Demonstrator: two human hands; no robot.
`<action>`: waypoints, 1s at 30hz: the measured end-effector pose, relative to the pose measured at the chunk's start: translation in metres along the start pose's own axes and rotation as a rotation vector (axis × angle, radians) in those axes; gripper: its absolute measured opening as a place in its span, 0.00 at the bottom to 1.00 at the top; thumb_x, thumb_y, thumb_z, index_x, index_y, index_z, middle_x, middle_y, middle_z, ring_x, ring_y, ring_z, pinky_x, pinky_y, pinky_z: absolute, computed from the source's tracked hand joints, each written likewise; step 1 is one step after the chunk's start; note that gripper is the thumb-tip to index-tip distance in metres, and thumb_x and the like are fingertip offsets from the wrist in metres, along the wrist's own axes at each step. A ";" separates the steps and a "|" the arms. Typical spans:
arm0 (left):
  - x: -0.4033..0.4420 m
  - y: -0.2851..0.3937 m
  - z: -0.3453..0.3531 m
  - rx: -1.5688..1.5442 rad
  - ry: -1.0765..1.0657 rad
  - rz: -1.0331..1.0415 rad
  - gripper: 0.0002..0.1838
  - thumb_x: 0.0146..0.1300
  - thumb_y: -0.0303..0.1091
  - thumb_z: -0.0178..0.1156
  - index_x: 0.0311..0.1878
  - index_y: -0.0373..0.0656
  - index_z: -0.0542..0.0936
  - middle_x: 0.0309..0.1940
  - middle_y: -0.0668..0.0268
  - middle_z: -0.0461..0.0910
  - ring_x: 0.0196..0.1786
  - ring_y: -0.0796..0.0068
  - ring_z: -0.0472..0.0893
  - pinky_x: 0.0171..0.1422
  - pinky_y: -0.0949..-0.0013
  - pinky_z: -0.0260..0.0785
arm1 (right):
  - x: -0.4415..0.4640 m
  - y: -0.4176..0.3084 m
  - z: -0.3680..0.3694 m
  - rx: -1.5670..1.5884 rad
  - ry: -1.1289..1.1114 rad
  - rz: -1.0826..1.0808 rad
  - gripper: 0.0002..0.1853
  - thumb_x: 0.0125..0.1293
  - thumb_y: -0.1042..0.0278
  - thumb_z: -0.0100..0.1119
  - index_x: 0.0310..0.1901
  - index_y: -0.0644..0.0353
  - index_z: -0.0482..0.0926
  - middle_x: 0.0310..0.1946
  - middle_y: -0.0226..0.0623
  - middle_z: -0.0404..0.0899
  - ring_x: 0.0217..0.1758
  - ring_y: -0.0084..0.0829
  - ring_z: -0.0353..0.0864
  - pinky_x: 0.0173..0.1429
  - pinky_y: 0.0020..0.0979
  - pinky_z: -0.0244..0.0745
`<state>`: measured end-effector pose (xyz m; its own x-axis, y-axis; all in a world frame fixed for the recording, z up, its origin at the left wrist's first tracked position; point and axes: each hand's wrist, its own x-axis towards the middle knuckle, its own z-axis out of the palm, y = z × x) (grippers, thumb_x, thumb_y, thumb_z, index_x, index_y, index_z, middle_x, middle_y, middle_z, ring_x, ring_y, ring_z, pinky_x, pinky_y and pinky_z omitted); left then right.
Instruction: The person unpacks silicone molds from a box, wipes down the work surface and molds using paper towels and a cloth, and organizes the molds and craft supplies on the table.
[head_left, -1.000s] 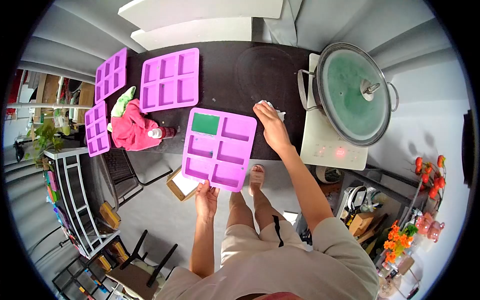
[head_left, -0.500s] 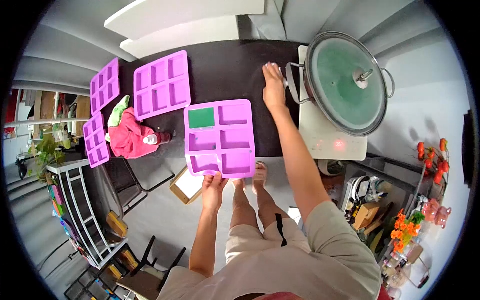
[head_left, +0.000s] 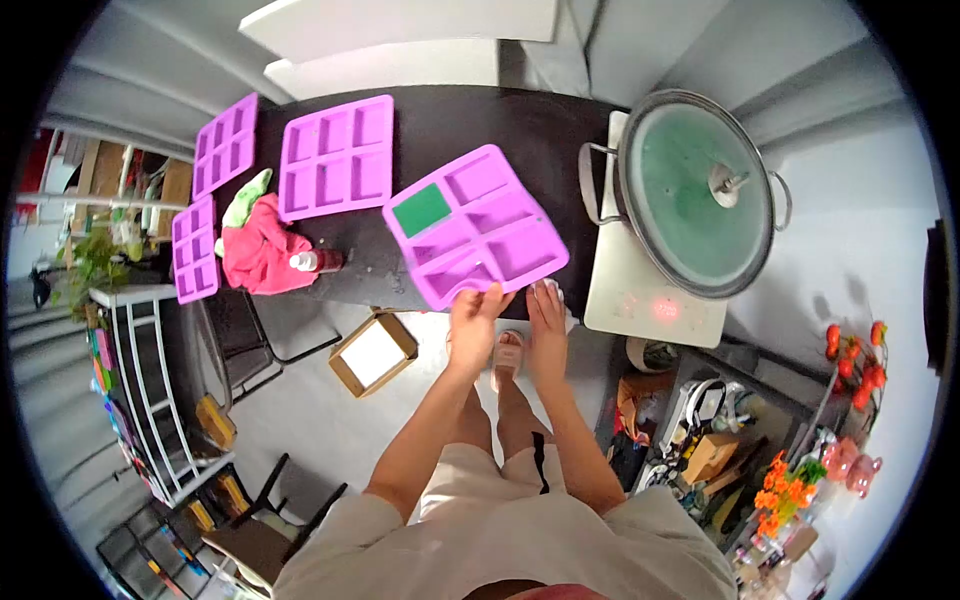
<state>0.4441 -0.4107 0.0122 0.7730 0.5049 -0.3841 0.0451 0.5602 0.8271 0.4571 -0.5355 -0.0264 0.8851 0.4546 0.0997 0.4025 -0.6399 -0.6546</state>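
My left hand [head_left: 474,325] pinches the lower edge of a purple silicone mold [head_left: 478,228], which is tilted over the dark table. One of its compartments holds a green block [head_left: 422,210]; the others show none. Beside it, at the table's front edge, my right hand [head_left: 546,325] presses on a white cloth [head_left: 553,290], mostly hidden under the fingers. Another purple mold [head_left: 337,157] lies to the left of the held one. A red cloth [head_left: 262,250] and a small bottle with a white cap [head_left: 316,261] are at the front left.
On the right, a lidded pot [head_left: 700,190] of green contents stands on a white induction cooker [head_left: 650,290] with lit red digits. Two more purple molds [head_left: 225,145] are at the table's far left. Below are an open box [head_left: 372,355] and a chair [head_left: 240,350].
The held mold has turned and moved a little right. My right hand has come from beside the pot handle down to the table's front edge, close to my left hand.
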 end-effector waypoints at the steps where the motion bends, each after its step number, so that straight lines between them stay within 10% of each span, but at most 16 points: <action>1: 0.006 -0.006 0.005 0.011 -0.008 0.017 0.10 0.69 0.30 0.53 0.36 0.32 0.77 0.36 0.64 0.80 0.40 0.74 0.80 0.54 0.69 0.74 | -0.004 0.000 0.006 -0.009 0.006 0.017 0.33 0.48 0.86 0.47 0.62 0.66 0.67 0.65 0.47 0.62 0.72 0.47 0.55 0.74 0.47 0.48; 9: 0.044 -0.019 0.047 0.660 -0.108 0.083 0.16 0.67 0.37 0.54 0.35 0.31 0.80 0.25 0.63 0.81 0.30 0.79 0.75 0.37 0.68 0.68 | -0.006 -0.004 0.023 0.120 0.065 0.110 0.27 0.51 0.83 0.50 0.57 0.67 0.70 0.61 0.50 0.67 0.68 0.49 0.61 0.73 0.45 0.52; 13: 0.040 -0.005 0.059 0.845 -0.108 0.067 0.21 0.64 0.40 0.57 0.24 0.30 0.76 0.17 0.46 0.73 0.21 0.53 0.75 0.29 0.56 0.64 | -0.008 -0.004 0.034 0.408 0.017 0.292 0.21 0.55 0.69 0.60 0.50 0.68 0.75 0.52 0.53 0.73 0.61 0.52 0.68 0.65 0.41 0.63; 19: 0.080 0.009 0.034 0.959 -0.252 0.064 0.19 0.64 0.43 0.57 0.30 0.33 0.81 0.20 0.50 0.78 0.24 0.63 0.77 0.32 0.60 0.67 | 0.009 -0.015 0.058 0.031 -0.053 -0.175 0.16 0.58 0.75 0.53 0.49 0.69 0.76 0.51 0.52 0.74 0.61 0.52 0.69 0.66 0.41 0.62; 23: 0.111 0.022 0.007 0.975 -0.493 0.142 0.17 0.66 0.41 0.55 0.37 0.33 0.82 0.29 0.54 0.83 0.33 0.67 0.84 0.43 0.66 0.73 | 0.020 -0.046 0.089 0.279 -0.111 -0.047 0.18 0.65 0.73 0.46 0.55 0.67 0.74 0.57 0.48 0.72 0.64 0.48 0.66 0.69 0.41 0.59; 30: 0.106 0.037 -0.037 0.540 -0.415 -0.325 0.23 0.66 0.45 0.58 0.41 0.28 0.79 0.31 0.55 0.82 0.32 0.70 0.83 0.39 0.73 0.78 | 0.072 -0.080 0.133 0.248 -0.248 -0.621 0.26 0.66 0.64 0.42 0.65 0.62 0.65 0.67 0.43 0.62 0.73 0.41 0.55 0.75 0.42 0.47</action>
<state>0.5044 -0.3123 -0.0132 0.8380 0.0200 -0.5453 0.5329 0.1854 0.8256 0.4571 -0.3692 -0.0667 0.4185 0.8358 0.3553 0.7239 -0.0707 -0.6863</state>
